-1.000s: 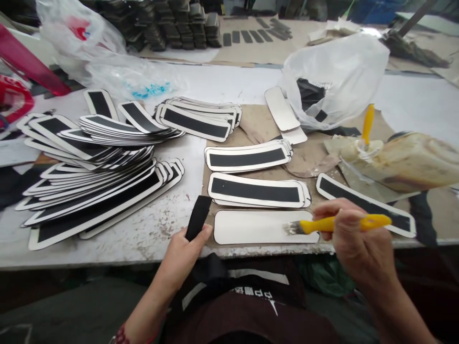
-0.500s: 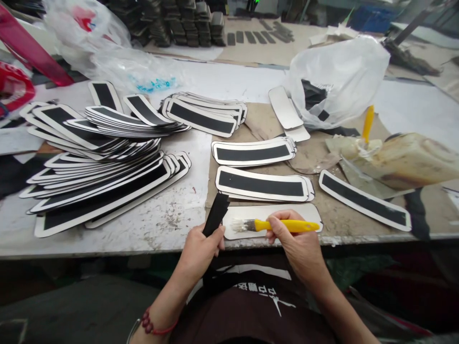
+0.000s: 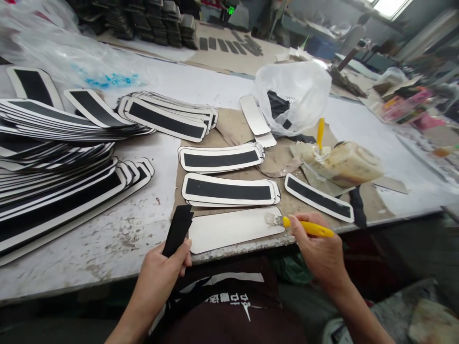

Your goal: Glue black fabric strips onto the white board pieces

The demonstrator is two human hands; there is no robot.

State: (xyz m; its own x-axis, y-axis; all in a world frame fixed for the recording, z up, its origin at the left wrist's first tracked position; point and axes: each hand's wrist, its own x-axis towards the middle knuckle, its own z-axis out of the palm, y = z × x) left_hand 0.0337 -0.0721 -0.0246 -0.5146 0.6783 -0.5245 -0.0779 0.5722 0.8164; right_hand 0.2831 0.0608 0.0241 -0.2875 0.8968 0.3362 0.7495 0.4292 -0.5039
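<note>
The white panel point(image 3: 233, 230) lies at the six-o'clock edge of the table point(image 3: 138, 222), seemingly for easy reach, as the right hand point(image 3: 322, 246) grips the yellow brush point(image 3: 311, 229) at its three-o'clock end and the left hand point(image 3: 158, 267) pinches black strips point(image 3: 177, 229) beside its nine-o'clock end.

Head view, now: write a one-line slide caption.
The right hand draws a yellow-handled brush over a plain white strip; the left hand holds black strips.
</note>
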